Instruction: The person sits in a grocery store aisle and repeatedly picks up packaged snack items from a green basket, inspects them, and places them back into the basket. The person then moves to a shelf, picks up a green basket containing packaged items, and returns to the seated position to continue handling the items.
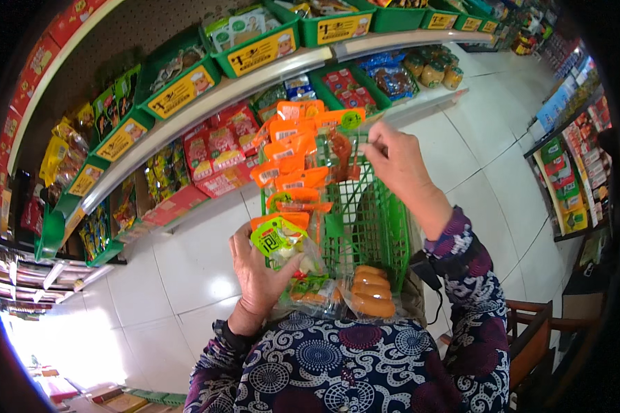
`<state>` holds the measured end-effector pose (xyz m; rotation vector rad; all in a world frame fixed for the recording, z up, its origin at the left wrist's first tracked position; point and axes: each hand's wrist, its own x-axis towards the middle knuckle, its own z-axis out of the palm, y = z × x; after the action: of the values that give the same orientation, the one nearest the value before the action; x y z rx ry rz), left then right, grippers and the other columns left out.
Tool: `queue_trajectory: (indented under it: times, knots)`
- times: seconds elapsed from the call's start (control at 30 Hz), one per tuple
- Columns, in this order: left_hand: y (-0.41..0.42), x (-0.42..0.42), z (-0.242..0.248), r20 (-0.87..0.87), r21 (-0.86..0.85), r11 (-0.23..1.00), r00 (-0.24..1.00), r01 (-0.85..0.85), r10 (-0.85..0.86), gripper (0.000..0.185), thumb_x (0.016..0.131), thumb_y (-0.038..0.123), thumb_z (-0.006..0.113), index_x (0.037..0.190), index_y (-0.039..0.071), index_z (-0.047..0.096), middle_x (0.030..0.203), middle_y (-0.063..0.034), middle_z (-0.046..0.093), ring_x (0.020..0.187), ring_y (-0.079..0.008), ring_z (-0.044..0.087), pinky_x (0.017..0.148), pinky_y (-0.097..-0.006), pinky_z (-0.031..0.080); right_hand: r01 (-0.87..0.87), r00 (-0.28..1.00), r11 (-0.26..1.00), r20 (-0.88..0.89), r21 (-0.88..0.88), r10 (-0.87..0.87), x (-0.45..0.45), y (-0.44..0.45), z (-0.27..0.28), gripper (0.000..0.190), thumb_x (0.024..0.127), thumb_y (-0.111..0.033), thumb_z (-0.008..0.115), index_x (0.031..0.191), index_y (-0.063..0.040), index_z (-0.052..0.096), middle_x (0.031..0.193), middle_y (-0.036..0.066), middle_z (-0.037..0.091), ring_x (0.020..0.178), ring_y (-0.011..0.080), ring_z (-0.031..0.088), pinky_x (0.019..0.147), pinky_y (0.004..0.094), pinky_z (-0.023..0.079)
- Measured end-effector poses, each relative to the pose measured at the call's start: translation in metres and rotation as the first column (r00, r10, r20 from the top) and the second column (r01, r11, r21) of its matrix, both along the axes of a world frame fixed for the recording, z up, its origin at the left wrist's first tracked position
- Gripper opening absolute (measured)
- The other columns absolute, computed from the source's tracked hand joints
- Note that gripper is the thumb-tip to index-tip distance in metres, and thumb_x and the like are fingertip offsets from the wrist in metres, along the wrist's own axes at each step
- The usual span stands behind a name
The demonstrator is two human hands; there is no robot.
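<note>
My left hand [261,276] grips a clear food packet with a lime-green header [280,238] and pale contents, over the near left of a green plastic shopping basket [336,227]. At the basket's far side, the pinched fingers of my right hand [398,162] are at the edge of a clear packet with an orange header [339,147] and brown meat inside. A row of orange-topped packets [289,149] runs along the basket's left side. At the near end lie a pack of sausages [372,291] and another clear food packet [315,290].
A store shelf [284,64] curves along the left and far side, with green bins [178,93] of packaged snacks. Red snack boxes [222,142] and several jars [434,69] sit on its lower level. A display rack [568,170] and wooden furniture [527,330] stand at right.
</note>
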<state>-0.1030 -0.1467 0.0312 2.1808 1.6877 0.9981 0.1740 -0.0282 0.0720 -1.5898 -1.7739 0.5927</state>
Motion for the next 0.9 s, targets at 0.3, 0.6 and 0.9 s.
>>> queue_trajectory:
  times: [0.3, 0.6, 0.9]
  knots:
    - [-0.005, -0.003, 0.005, -0.09, -0.05, 0.999, 0.996, 0.007, -0.011, 0.069, 0.063, 0.035, 0.086, 0.117, 0.0, 0.061, 0.123, -0.0173, 0.048, 0.113, -0.0361, 0.046, 0.096, -0.0463, 0.041, -0.501, 0.86, 0.852, -0.198, -0.151, 0.471, -0.052, -0.071, -0.033, 0.074, 0.073, -0.04, 0.082, 0.123, 0.005, 0.051, 0.108, 0.026, 0.065, 0.107, 0.0418, 0.061, 0.089, 0.0466, 0.051]
    - [-0.003, 0.001, 0.002, -0.315, -0.107, 0.992, 0.944, 0.069, -0.1, 0.104, 0.063, 0.053, 0.083, 0.137, -0.005, 0.04, 0.136, -0.0208, 0.042, 0.127, -0.0398, 0.039, 0.107, -0.0517, 0.031, -0.467, 0.793, 0.878, -0.488, -0.101, 0.365, -0.073, -0.084, -0.035, 0.072, 0.068, -0.017, 0.085, 0.13, -0.007, 0.05, 0.114, 0.018, 0.066, 0.105, 0.0303, 0.066, 0.091, 0.0374, 0.051]
    - [0.012, -0.01, 0.003, -0.269, -0.281, 0.936, 0.919, 0.21, -0.287, 0.102, 0.06, 0.048, 0.085, 0.137, -0.003, 0.043, 0.139, -0.0181, 0.042, 0.129, -0.0394, 0.038, 0.108, -0.0501, 0.03, -0.541, 0.693, 0.82, -0.65, -0.185, 0.31, -0.073, -0.081, -0.05, 0.062, 0.069, -0.001, 0.074, 0.127, -0.005, 0.053, 0.114, 0.007, 0.064, 0.104, 0.0166, 0.061, 0.095, 0.0294, 0.047]
